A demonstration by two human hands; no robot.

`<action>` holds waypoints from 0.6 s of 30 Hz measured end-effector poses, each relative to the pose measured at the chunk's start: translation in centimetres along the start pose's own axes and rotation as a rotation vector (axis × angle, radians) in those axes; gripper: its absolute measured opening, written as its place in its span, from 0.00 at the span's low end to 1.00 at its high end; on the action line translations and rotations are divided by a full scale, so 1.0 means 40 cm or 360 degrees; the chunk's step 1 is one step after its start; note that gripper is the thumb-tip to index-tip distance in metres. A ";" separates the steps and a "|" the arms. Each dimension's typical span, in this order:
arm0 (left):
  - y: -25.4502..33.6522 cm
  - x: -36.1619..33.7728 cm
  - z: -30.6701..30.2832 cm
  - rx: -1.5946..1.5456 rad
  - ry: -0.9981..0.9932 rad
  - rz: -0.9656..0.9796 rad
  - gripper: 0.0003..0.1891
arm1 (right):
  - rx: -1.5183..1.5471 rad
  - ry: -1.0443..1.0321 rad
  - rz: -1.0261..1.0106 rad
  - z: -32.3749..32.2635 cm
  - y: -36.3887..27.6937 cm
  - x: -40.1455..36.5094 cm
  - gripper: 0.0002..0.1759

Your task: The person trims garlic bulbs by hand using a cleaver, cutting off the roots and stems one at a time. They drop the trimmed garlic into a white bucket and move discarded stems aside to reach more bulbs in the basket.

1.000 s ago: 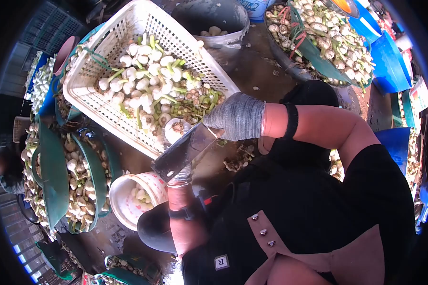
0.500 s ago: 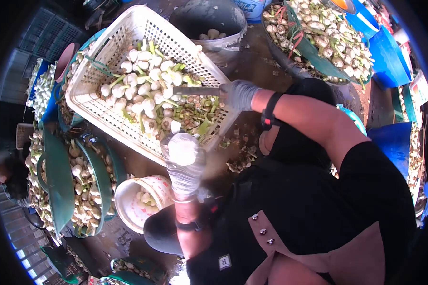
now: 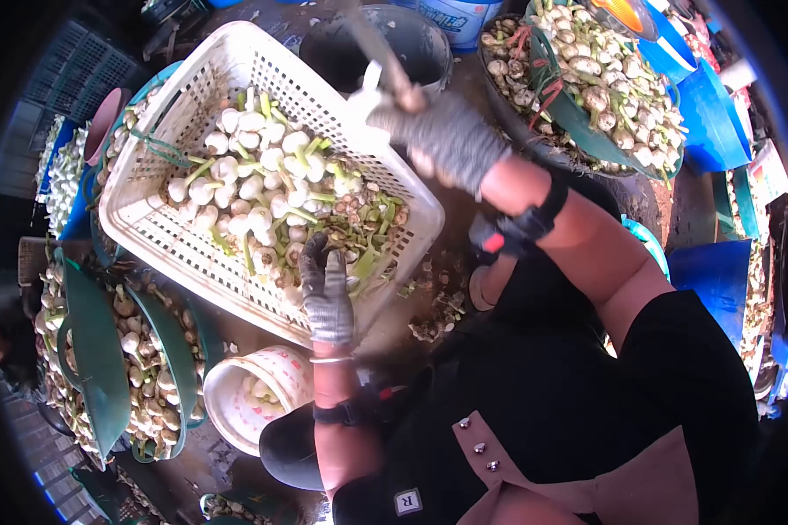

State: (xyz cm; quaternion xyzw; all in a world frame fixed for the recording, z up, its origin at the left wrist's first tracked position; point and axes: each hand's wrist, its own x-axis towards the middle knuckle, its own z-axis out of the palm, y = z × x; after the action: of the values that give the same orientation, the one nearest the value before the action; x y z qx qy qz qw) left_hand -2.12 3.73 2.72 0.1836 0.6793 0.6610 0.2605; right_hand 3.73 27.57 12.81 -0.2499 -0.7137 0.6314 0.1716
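Observation:
A white plastic basket [image 3: 140, 219] holds garlic bulbs [image 3: 258, 179] with short green stems, and loose trimmings [image 3: 376, 223] lie at its right side. My left hand [image 3: 328, 297], in a grey glove, reaches over the basket's near edge with fingers apart, close to the bulbs and holding nothing. Past the basket's right side, my gloved right hand [image 3: 451, 140] is raised and closed around a knife [image 3: 381, 48], its blurred blade pointing up and away. A bright white shape shows beside the right fingers; glare hides what it is.
A dark bucket [image 3: 311, 52] stands behind the basket. The white bucket [image 3: 223, 398] near my knee contains a few peeled pieces. Green tubs of garlic [image 3: 96, 350] sit at left, and a heaped garlic tub [image 3: 604, 87] at far right. Scraps [image 3: 438, 319] litter the floor.
My right hand has swung up and away from the basket with the knife. The white bulb has left my left hand, whose fingers have opened over the garlic.

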 end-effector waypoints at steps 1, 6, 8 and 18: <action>-0.045 0.033 -0.010 0.0055 0.0037 -0.0138 0.22 | -0.0172 0.0227 0.0128 -0.043 -0.055 0.034 0.20; -0.216 0.233 0.019 0.0346 0.0051 -0.0187 0.20 | -0.0408 0.0666 -0.0102 -0.146 0.009 0.172 0.18; -0.290 0.332 0.042 0.0520 0.0087 -0.0127 0.20 | -0.0229 0.0605 0.0163 -0.140 0.020 0.140 0.16; -0.255 0.514 0.178 0.1567 0.0232 -0.0636 0.29 | -0.0698 0.0134 -0.0482 -0.086 0.016 0.112 0.16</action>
State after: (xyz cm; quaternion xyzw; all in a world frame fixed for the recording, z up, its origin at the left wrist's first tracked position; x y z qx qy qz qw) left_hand -13.28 21.04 -9.63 0.1047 0.9470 0.2129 0.2166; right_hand 2.11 32.98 12.34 -0.1976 -0.8549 0.4180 0.2353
